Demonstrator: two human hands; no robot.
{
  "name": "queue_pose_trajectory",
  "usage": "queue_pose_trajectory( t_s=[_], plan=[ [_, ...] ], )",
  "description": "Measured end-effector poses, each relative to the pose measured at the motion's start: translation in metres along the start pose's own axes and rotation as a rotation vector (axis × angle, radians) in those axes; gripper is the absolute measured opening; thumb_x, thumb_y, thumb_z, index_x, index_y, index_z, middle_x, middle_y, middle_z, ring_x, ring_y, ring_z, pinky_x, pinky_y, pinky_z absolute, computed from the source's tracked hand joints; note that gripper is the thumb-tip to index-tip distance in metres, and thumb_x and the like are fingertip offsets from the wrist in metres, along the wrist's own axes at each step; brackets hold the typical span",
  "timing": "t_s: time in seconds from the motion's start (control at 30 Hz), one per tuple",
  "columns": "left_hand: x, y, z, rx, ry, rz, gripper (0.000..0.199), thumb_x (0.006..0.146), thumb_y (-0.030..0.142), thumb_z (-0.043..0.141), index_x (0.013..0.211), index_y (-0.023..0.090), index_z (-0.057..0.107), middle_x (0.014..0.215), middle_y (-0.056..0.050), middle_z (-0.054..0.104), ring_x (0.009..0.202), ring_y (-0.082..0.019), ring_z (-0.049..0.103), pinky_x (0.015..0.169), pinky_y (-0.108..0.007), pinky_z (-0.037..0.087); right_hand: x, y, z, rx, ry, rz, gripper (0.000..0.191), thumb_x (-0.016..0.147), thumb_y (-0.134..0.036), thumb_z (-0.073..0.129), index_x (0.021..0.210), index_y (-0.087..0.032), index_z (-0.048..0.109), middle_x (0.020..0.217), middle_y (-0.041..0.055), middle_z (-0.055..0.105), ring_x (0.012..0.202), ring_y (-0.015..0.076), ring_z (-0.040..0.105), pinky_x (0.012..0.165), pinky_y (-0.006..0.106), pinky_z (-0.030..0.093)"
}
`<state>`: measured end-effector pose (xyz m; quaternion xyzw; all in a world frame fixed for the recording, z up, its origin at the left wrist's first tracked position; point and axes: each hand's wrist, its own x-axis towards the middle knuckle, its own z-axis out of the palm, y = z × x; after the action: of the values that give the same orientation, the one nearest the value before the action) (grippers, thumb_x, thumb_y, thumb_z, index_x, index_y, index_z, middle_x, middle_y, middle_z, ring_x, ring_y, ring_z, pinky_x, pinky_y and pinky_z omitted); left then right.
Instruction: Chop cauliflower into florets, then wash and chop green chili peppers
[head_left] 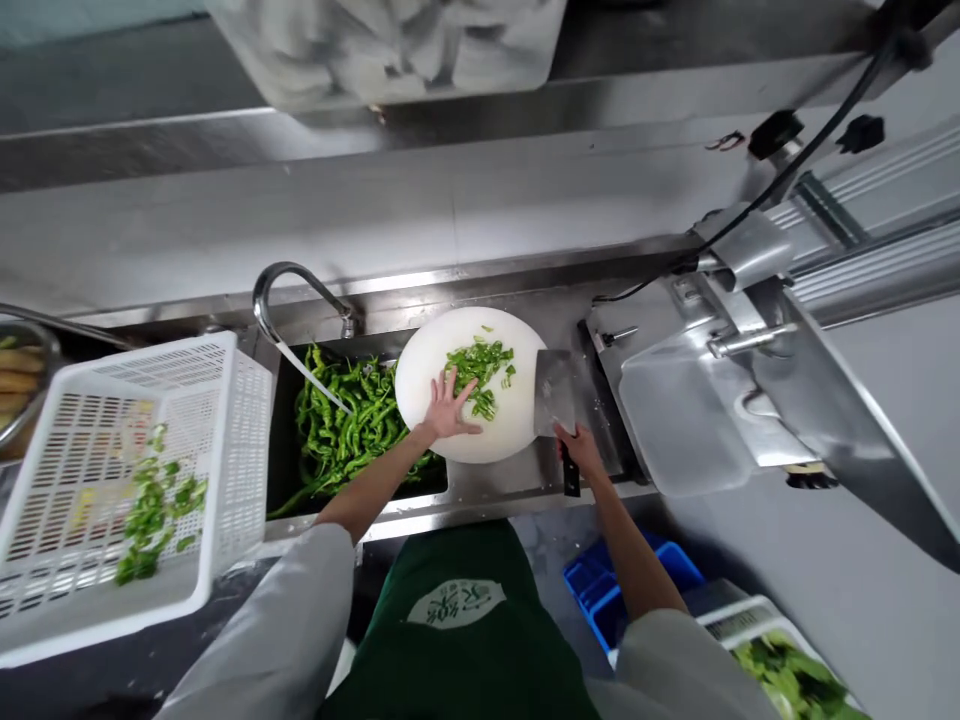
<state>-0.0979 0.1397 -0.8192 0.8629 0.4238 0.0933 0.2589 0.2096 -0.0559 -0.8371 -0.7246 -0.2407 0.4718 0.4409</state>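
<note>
My left hand (448, 408) is spread open over the left part of a round white cutting board (420, 360), its fingertips at the edge of a heap of chopped green peppers (484, 362). On the board's right side, my right hand (579, 450) grips a cleaver (555, 390) by its black handle. The broad blade lies at the board's right rim. Whole green peppers (352, 410) fill the sink left of the board, partly under its edge. Cut pepper pieces (154, 515) lie in a white plastic basket (225, 440) farther left.
A curved faucet (289, 275) reaches over the sink. A metal slicing machine (750, 350) stands close on the right, with a black cable hanging above. Blue crates (600, 590) and a white basket of leafy greens (787, 670) sit low at right. A steel shelf (187, 150) runs overhead.
</note>
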Motion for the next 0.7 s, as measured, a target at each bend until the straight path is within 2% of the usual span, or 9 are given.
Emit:
queue_pose_trajectory(
  t_s=[0.07,0.13,0.3,0.47,0.6,0.7],
  plan=[
    [0.015,0.023,0.018,0.029,0.059,-0.012,0.124,0.061,0.081,0.079,0.163,0.028,0.033,0.174,-0.016,-0.002,0.155,-0.057,-0.01,0.119,-0.078,-0.001,0.011,-0.014,0.002,-0.061,-0.056,-0.03,0.048,0.076,-0.067,0.07,0.076,-0.023,0.051,0.051,-0.0027,0.058,0.04,0.0133,0.052,0.04,0.026,0.042],
    [0.031,0.043,0.029,0.006,0.16,-0.075,0.117,0.065,0.078,0.079,0.162,0.03,0.036,0.175,-0.015,-0.001,0.155,-0.057,-0.01,0.119,-0.079,0.001,0.019,-0.027,0.011,-0.108,-0.124,-0.043,0.043,0.079,-0.062,0.068,0.076,-0.022,0.052,0.052,-0.0018,0.059,0.04,0.0136,0.053,0.039,0.026,0.04],
    [0.058,0.084,0.049,-0.1,0.326,-0.121,0.088,0.077,0.066,0.077,0.152,0.029,0.053,0.174,-0.013,0.011,0.156,-0.053,0.001,0.121,-0.076,0.007,0.017,-0.038,0.055,-0.161,-0.29,-0.064,0.037,0.083,-0.057,0.062,0.074,-0.023,0.05,0.047,-0.0045,0.056,0.038,0.0123,0.049,0.04,0.024,0.039],
    [0.054,0.105,0.063,-0.135,0.399,-0.086,0.059,0.092,0.049,0.066,0.143,0.021,0.061,0.168,-0.017,0.025,0.159,-0.039,0.015,0.128,-0.066,0.014,-0.014,-0.025,0.088,-0.122,-0.262,-0.089,0.031,0.086,-0.054,0.056,0.082,-0.025,0.047,0.046,-0.0088,0.052,0.035,0.0123,0.046,0.039,0.024,0.037],
    [0.042,0.11,0.066,-0.075,0.426,-0.006,0.049,0.094,0.045,0.064,0.137,0.022,0.065,0.166,-0.015,0.029,0.159,-0.035,0.017,0.129,-0.064,0.018,-0.04,-0.018,0.094,-0.076,-0.199,-0.072,0.032,0.087,-0.056,0.055,0.082,-0.026,0.045,0.045,-0.0087,0.05,0.035,0.0129,0.045,0.039,0.024,0.036],
    [0.032,0.116,0.061,-0.072,0.425,0.014,0.048,0.094,0.045,0.064,0.137,0.024,0.065,0.166,-0.014,0.03,0.159,-0.035,0.017,0.129,-0.067,0.016,-0.055,-0.018,0.094,-0.079,-0.184,-0.072,0.033,0.086,-0.058,0.054,0.08,-0.026,0.046,0.045,-0.0073,0.051,0.036,0.0132,0.045,0.04,0.025,0.037]
  ],
)
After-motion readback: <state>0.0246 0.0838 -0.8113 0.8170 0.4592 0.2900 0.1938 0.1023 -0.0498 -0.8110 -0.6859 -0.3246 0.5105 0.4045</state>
